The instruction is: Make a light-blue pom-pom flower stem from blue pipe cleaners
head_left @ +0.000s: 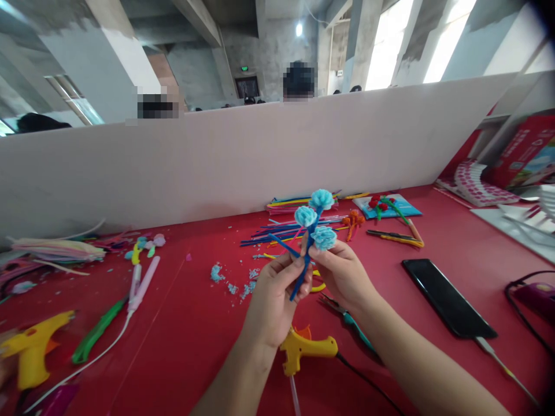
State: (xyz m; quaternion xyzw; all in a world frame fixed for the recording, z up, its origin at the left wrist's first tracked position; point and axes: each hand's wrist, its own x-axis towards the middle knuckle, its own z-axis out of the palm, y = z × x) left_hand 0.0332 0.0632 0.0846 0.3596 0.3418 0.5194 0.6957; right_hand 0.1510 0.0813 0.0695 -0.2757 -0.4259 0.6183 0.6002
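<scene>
Above the red table I hold a pipe-cleaner flower sprig with three light-blue fluffy blooms on a dark blue stem. My left hand pinches the stem low down, where a loose blue strand sticks out to the left. The fingers of my right hand are closed at the lower right bloom, thumb against it; the exact grip behind it is partly hidden. Below my hands lie a yellow glue gun and teal-handled scissors, partly covered by my right forearm.
Behind my hands lie loose pipe cleaners and blue fluff scraps. A phone on a cable is at right. To the left are a pink crimping iron, a green-handled tool and another glue gun. A white partition stands behind.
</scene>
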